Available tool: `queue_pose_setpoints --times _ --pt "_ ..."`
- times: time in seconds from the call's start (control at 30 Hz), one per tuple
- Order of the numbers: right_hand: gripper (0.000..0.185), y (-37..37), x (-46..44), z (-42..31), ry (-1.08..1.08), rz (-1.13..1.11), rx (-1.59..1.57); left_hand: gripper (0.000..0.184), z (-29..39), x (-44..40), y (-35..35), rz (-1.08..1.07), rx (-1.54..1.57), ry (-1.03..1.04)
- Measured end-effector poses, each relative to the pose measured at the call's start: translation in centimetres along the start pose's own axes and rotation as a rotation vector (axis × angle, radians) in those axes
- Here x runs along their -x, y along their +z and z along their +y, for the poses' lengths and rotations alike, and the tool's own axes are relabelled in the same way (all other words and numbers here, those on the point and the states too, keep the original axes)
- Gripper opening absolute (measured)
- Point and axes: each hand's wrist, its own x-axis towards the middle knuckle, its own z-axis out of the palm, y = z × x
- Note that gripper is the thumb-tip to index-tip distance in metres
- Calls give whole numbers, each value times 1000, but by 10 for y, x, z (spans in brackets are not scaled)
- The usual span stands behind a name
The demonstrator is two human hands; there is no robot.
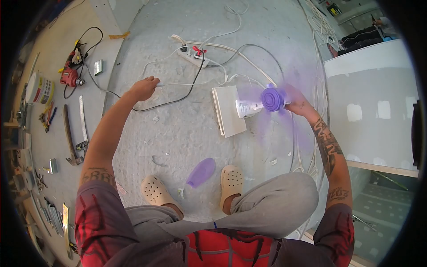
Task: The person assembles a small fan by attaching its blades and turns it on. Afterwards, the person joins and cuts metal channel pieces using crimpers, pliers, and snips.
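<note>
A small fan with a purple hub (272, 99) and a white stand (247, 108) is in front of my right hand (299, 101). Its blades are a purple blur, so they are spinning. My right hand grips the fan from behind, fingers partly hidden by it. Out to the left, my left hand (146, 89) is closed around a thin white cord (182, 84) that runs right across the floor. Between my feet lies a loose purple fan blade (201, 172). Beside the fan's stand is a stack of off-white boards (229, 111).
A power strip (194, 57) with plugged-in cords sits ahead. At left are a red drill (71, 76), a hammer (70, 135), a square (82, 124), pliers (52, 116) and a white bucket (40, 89). A plasterboard panel (373, 102) stands right; a person's hand (378, 22) shows beyond.
</note>
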Motion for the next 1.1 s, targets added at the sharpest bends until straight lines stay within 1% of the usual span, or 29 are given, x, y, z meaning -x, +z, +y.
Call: queue_pose_setpoints --times 0.03,0.07,0.1,0.13,0.17,0.2,0.23,0.3,0.33,0.37,0.4,0.43,0.5,0.53,0.6,0.63,0.7,0.73,0.8,0.83,0.9,0.93,0.97,1.03,1.1 --pt "46 -5 -3 -5 0 0 1 30 -4 0 5 14 -22 -3" --pt "45 -10 -6 -9 35 -65 -64 30 -9 0 9 14 -21 -2" --pt "44 -12 -7 -12 71 -128 -129 35 -9 1 10 -8 -53 -34" --pt "44 -8 -5 -6 74 -127 -129 39 -9 1 11 -32 -84 -65" --pt "45 1 -3 3 114 -99 -229 39 -7 2 13 -34 -85 -61" --pt "46 5 0 8 155 -71 -328 43 3 8 12 209 -199 -17" --pt "46 3 -1 -6 161 -69 -327 46 18 14 15 453 -311 29" --pt "45 -4 -5 -49 352 74 -844 48 80 15 42 204 -10 152" --pt "45 -3 -4 -45 358 79 -845 42 116 27 58 93 142 212" --pt "43 -4 -4 -38 265 30 -513 39 145 38 81 -71 271 295" --pt "42 -5 -3 -34 170 -20 -180 34 174 50 109 -204 238 338" --pt "42 -4 -1 -36 176 -19 -178 37 203 63 129 -314 195 397" --pt "41 -1 3 -44 184 90 -131 48 249 95 136 -318 132 466" --pt "41 0 7 -43 190 89 -132 48 262 104 142 -322 132 470" --pt "43 3 12 -42 394 61 -346 59 276 117 154 -242 -4 443" --pt "43 2 12 -42 397 64 -348 59 279 120 159 -245 -7 447" --pt "44 0 12 -44 208 103 -138 60 283 122 174 -158 20 373" --pt "44 0 14 -44 211 104 -140 60 284 122 182 -161 19 375" --pt "47 0 14 -43 302 42 -68 44 288 121 186 -248 290 92" --pt "47 3 14 -40 297 40 -69 44 288 120 183 -247 291 87" --pt "53 12 18 -33 242 131 -195 28 281 111 167 -303 466 -11" --pt "53 11 22 -36 247 127 -199 26 274 103 155 -297 564 -32" --pt "56 8 25 -41 232 129 -184 24 264 91 139 -286 660 -55" --pt "60 7 34 -43 215 129 -170 34 241 65 106 -292 839 -81" --pt "58 4 52 -33 361 210 -115 39 244 55 47 -222 1366 -133"
